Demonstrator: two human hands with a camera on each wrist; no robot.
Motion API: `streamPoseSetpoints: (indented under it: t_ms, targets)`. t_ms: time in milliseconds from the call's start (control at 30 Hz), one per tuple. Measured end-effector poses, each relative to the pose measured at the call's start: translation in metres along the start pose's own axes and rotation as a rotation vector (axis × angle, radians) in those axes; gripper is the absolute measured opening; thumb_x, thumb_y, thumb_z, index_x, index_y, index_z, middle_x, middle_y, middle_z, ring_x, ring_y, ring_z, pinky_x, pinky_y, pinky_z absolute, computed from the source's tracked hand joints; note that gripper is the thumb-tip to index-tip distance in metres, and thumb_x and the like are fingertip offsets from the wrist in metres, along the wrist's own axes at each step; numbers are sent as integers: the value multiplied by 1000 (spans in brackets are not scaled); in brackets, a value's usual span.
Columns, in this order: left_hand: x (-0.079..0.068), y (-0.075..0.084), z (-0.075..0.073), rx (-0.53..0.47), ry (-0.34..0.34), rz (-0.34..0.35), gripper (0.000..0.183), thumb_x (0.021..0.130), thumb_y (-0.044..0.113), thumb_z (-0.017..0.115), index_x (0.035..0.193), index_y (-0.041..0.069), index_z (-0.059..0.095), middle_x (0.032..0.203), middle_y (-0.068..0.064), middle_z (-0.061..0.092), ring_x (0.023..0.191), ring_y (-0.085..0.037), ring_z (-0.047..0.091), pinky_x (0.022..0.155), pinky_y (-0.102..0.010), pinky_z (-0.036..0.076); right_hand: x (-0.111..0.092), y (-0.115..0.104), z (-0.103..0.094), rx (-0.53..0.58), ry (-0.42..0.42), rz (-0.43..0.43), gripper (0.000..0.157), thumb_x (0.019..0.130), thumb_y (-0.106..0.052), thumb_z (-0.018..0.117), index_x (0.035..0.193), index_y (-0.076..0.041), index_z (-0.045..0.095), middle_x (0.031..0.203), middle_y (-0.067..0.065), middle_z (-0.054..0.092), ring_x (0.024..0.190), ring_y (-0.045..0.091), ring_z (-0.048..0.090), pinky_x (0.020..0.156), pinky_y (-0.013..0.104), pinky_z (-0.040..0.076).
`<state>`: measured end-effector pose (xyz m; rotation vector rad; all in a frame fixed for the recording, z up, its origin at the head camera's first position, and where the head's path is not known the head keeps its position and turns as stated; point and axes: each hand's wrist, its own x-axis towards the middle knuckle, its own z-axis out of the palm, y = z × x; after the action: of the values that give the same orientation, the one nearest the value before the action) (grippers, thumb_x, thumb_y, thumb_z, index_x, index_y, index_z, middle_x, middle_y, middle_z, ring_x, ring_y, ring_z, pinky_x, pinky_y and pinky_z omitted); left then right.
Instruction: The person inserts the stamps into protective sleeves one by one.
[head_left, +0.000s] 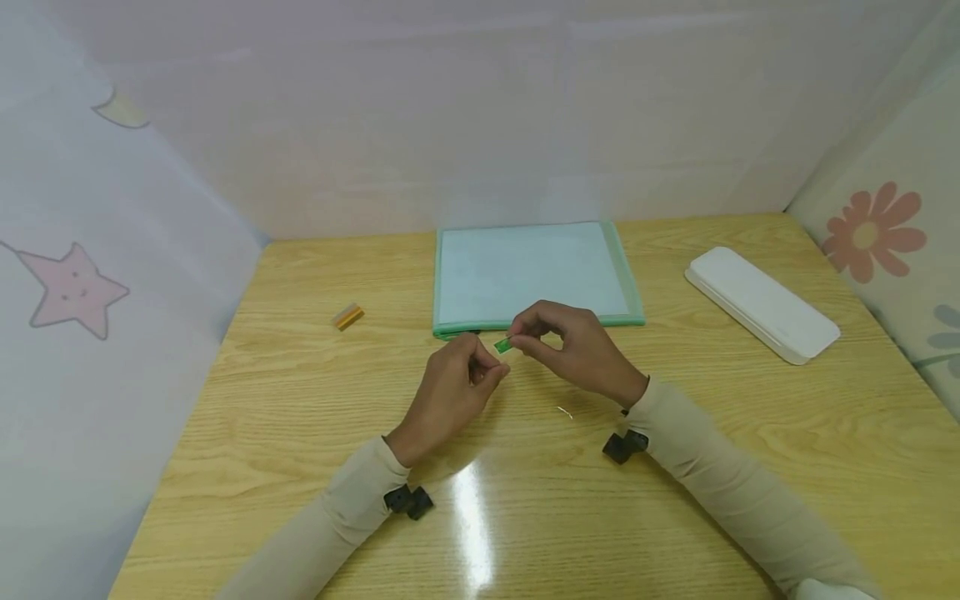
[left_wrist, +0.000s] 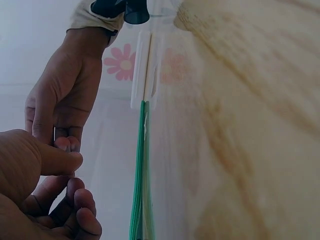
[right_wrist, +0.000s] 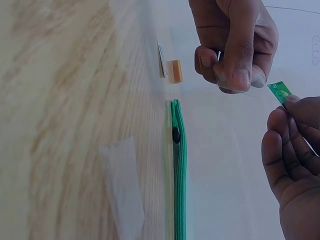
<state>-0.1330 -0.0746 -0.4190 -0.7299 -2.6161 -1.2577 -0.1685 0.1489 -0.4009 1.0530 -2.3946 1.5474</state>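
My right hand (head_left: 573,346) pinches a small green printed piece (right_wrist: 280,93), like a sticker or label, between thumb and forefinger. Facing it, my left hand (head_left: 457,383) has thumb and forefinger pressed together on a thin clear film (right_wrist: 235,89), its edge poking out past the fingertips. Both hands meet above the table, just in front of a green-edged zip pouch (head_left: 532,275). From the left wrist, the green piece is hidden behind the fingers.
A white case (head_left: 762,304) lies at the right. To the left sits a small orange and grey block (head_left: 348,317). One translucent strip (right_wrist: 124,187) lies on the wooden table (head_left: 300,467), near the right hand. Fabric walls (head_left: 450,125) enclose the back and sides.
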Motion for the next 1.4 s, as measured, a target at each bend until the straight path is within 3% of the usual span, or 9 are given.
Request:
streamPoseSetpoints:
  t_ms: [267,500,900,1400]
  targets:
    - [0,1,-1,5,-3,-1,14,95,15,73,91,17,60,85,9,56,71,-6,52,62,-27,48,1,0,1,12,-5,-24,9,97,-20,70,105,-23,69,100,-10,68,85,10,64,75,41,53]
    - [0,2,-1,1,-1,-1,13,95,16,72,92,18,59,85,8,55,70,-7,51,60,-28,47,1,-1,2,-12,-4,-29,11,95,-15,73,105,-20,69,100,-7,68,84,10,63,77,34,52]
    - [0,1,-2,-33,15,-14,13,97,19,71,93,17,59,85,7,54,69,-10,52,59,-29,47,3,0,-8,-175,-75,-136,12,96,-16,71,106,-21,67,100,-14,64,83,3,60,70,29,51]
    - [0,2,-2,-18,30,15,15,95,18,73,93,16,58,87,6,54,70,-6,51,60,-27,46,4,-3,-9,-180,-69,-115,8,97,-18,70,105,-20,67,99,-13,65,82,3,61,68,33,52]
